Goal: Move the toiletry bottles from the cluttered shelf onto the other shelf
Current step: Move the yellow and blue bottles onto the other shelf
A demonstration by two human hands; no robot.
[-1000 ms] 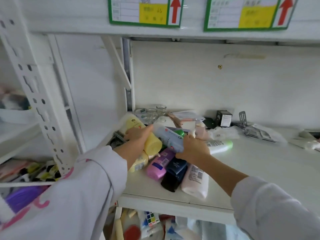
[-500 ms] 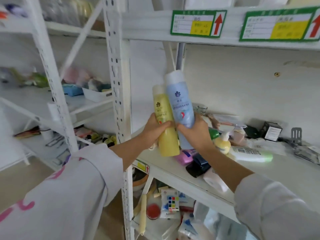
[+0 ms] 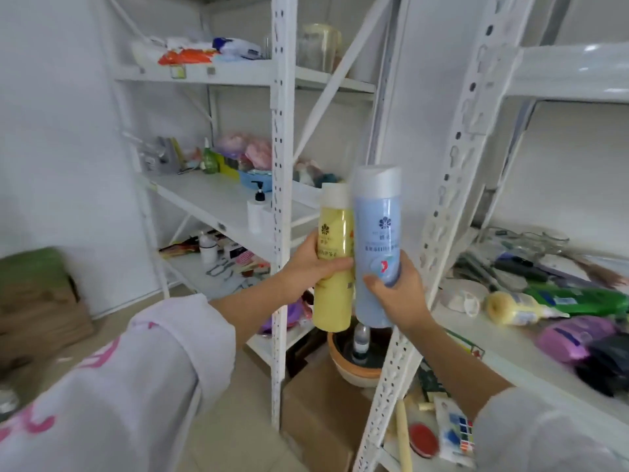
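My left hand point(image 3: 315, 264) grips a yellow bottle point(image 3: 333, 294) with a white cap, held upright. Touching it on the right, a taller light blue bottle point(image 3: 376, 233) with a silver cap stands upright in my right hand point(image 3: 398, 294). Both are in mid-air between two white racks. On the cluttered shelf point(image 3: 503, 349) at right lie a small yellow bottle point(image 3: 510, 308), a green bottle point(image 3: 578, 299), a pink bottle point(image 3: 575, 337) and a dark bottle point(image 3: 609, 362). The left rack's middle shelf point(image 3: 211, 202) carries a white pump bottle point(image 3: 256, 212) near its front edge.
White perforated uprights point(image 3: 280, 165) point(image 3: 442, 216) stand on both sides of the bottles. Below them on the floor are a cardboard box point(image 3: 323, 410) and a brown bowl point(image 3: 357, 364). The left rack's lower shelf point(image 3: 204, 277) and upper shelf point(image 3: 211, 71) carry mixed items.
The view has swung left from the cluttered shelf toward the left rack. Both hands have carried the two bottles, lifted from the pile a second ago, leftward, still upright and side by side.
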